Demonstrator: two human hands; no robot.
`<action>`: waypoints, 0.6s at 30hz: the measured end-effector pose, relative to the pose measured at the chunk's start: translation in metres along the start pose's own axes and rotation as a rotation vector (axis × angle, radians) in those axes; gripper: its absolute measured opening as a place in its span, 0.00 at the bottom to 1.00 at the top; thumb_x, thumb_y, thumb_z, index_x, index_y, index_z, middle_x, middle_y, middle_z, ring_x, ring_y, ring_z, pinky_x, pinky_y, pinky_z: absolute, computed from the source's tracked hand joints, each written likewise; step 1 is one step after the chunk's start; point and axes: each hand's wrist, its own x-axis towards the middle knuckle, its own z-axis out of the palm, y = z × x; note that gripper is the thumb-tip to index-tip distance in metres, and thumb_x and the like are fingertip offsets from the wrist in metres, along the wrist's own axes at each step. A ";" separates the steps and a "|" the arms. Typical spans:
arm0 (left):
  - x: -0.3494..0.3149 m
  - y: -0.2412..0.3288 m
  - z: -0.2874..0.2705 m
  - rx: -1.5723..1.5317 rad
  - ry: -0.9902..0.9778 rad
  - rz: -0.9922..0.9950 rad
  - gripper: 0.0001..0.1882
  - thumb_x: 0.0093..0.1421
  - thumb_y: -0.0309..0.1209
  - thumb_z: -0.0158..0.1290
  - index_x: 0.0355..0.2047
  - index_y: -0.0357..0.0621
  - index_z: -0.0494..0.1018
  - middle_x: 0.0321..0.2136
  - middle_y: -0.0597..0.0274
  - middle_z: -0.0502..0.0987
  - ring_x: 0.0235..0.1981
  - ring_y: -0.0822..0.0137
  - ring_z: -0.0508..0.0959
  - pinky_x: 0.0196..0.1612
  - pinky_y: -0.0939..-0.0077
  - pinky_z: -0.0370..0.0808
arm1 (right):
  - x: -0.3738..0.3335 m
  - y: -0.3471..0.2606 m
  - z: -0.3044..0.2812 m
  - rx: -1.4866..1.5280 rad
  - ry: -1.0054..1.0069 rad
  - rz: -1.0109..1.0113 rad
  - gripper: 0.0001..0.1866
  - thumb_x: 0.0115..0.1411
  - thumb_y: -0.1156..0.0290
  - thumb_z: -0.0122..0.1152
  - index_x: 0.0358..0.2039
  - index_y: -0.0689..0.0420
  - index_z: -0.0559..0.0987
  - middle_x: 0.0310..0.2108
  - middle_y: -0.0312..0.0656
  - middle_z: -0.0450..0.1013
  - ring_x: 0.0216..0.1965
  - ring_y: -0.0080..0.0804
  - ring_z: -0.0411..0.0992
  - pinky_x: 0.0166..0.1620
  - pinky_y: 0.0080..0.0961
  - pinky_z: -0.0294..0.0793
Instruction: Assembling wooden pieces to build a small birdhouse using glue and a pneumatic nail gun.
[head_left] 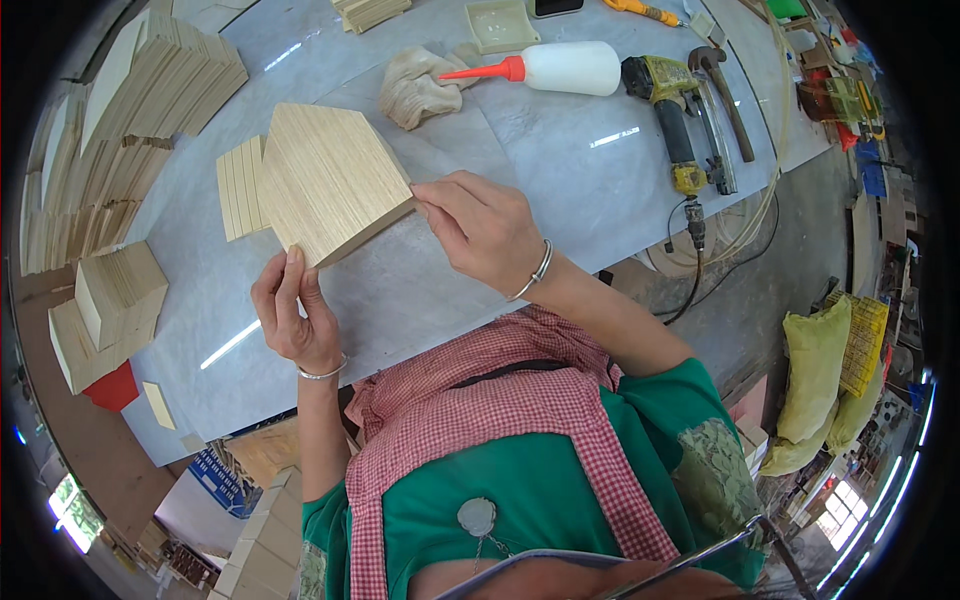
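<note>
A five-sided, house-shaped wooden piece [330, 180] with pale grain is tilted over the grey-white tabletop [480, 160]. Its broad face is toward me, and a side wall shows along its near right edge. My left hand [298, 312] pinches the near left corner, thumb below and fingertips on the face. At the right corner, my right hand [487, 232] has thumb and fingers closed on the edge. Beside the piece on its left lies a small stack of thin wooden strips [241, 188], partly covered by it. The underside of the piece is hidden.
Tall stacks of wooden panels [160, 75] and a lower stack [120, 290] line the left side. At the back lie a crumpled cloth [415, 88], a white glue bottle [572, 68] with red nozzle, and a tray [500, 25]. A nail gun [672, 120] with hose and a hammer [725, 100] lie right.
</note>
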 end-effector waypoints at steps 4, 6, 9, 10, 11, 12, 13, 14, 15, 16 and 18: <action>0.001 0.000 0.001 0.005 0.011 0.015 0.13 0.56 0.19 0.56 0.43 0.36 0.76 0.37 0.54 0.74 0.37 0.63 0.75 0.39 0.74 0.74 | -0.001 0.002 0.004 0.015 0.024 0.000 0.09 0.50 0.76 0.62 0.33 0.59 0.76 0.24 0.41 0.71 0.22 0.37 0.72 0.24 0.27 0.72; 0.001 0.001 -0.001 0.006 -0.002 0.004 0.13 0.56 0.19 0.55 0.43 0.37 0.76 0.38 0.54 0.74 0.38 0.62 0.75 0.40 0.73 0.74 | 0.000 0.002 0.004 0.000 0.017 -0.011 0.09 0.50 0.76 0.62 0.33 0.59 0.76 0.24 0.40 0.71 0.23 0.36 0.72 0.24 0.27 0.71; 0.001 0.001 -0.002 -0.001 -0.014 -0.002 0.12 0.57 0.20 0.54 0.43 0.38 0.76 0.38 0.54 0.74 0.39 0.61 0.75 0.42 0.71 0.74 | 0.002 0.004 0.003 -0.047 0.012 -0.067 0.09 0.48 0.76 0.63 0.32 0.59 0.76 0.24 0.40 0.70 0.23 0.34 0.71 0.24 0.26 0.71; 0.001 0.000 -0.001 -0.008 -0.013 0.001 0.12 0.57 0.20 0.54 0.43 0.38 0.76 0.38 0.54 0.74 0.39 0.61 0.75 0.42 0.71 0.74 | 0.003 0.004 0.003 -0.078 0.012 -0.111 0.10 0.47 0.75 0.64 0.32 0.59 0.76 0.24 0.39 0.70 0.23 0.33 0.71 0.24 0.25 0.71; 0.001 -0.001 -0.001 -0.008 -0.010 -0.002 0.12 0.57 0.20 0.54 0.43 0.38 0.76 0.38 0.54 0.74 0.39 0.61 0.75 0.42 0.71 0.74 | 0.004 0.005 0.003 -0.078 0.008 -0.113 0.10 0.47 0.75 0.64 0.32 0.59 0.76 0.24 0.39 0.70 0.23 0.33 0.71 0.24 0.25 0.71; 0.001 -0.001 -0.001 -0.007 -0.011 0.008 0.12 0.57 0.20 0.54 0.43 0.38 0.76 0.38 0.54 0.74 0.38 0.61 0.75 0.41 0.71 0.74 | 0.004 0.005 0.003 -0.091 0.013 -0.140 0.10 0.47 0.75 0.64 0.32 0.59 0.76 0.25 0.39 0.70 0.24 0.33 0.71 0.24 0.25 0.71; 0.001 -0.001 -0.001 -0.006 -0.011 0.018 0.12 0.57 0.20 0.54 0.42 0.38 0.76 0.38 0.54 0.74 0.38 0.61 0.75 0.41 0.71 0.74 | 0.004 0.006 0.002 -0.103 0.018 -0.166 0.10 0.46 0.75 0.64 0.32 0.59 0.76 0.25 0.39 0.70 0.25 0.32 0.71 0.25 0.24 0.71; 0.001 -0.001 0.000 -0.005 -0.008 0.015 0.12 0.57 0.20 0.54 0.42 0.38 0.76 0.38 0.54 0.74 0.38 0.61 0.75 0.41 0.71 0.74 | 0.004 0.007 0.002 -0.102 0.016 -0.169 0.10 0.46 0.75 0.64 0.32 0.59 0.76 0.25 0.39 0.70 0.25 0.32 0.71 0.25 0.24 0.71; 0.002 0.000 -0.001 -0.008 -0.011 0.021 0.12 0.57 0.20 0.55 0.42 0.37 0.76 0.37 0.54 0.74 0.38 0.61 0.75 0.41 0.71 0.74 | 0.003 0.008 0.002 -0.110 0.022 -0.178 0.10 0.46 0.75 0.64 0.32 0.60 0.76 0.25 0.39 0.71 0.25 0.32 0.71 0.25 0.24 0.71; 0.002 0.000 -0.001 -0.012 -0.013 0.026 0.12 0.57 0.20 0.55 0.42 0.37 0.76 0.37 0.54 0.75 0.38 0.62 0.75 0.40 0.71 0.74 | 0.002 0.009 0.002 -0.119 0.028 -0.188 0.10 0.46 0.76 0.64 0.32 0.60 0.76 0.26 0.39 0.71 0.25 0.32 0.71 0.25 0.24 0.71; 0.002 0.000 0.000 -0.019 -0.011 0.020 0.12 0.57 0.20 0.55 0.42 0.37 0.76 0.37 0.54 0.75 0.37 0.62 0.75 0.40 0.72 0.74 | 0.003 0.008 0.002 -0.119 0.030 -0.185 0.10 0.47 0.77 0.65 0.31 0.60 0.77 0.26 0.39 0.73 0.24 0.31 0.72 0.24 0.24 0.71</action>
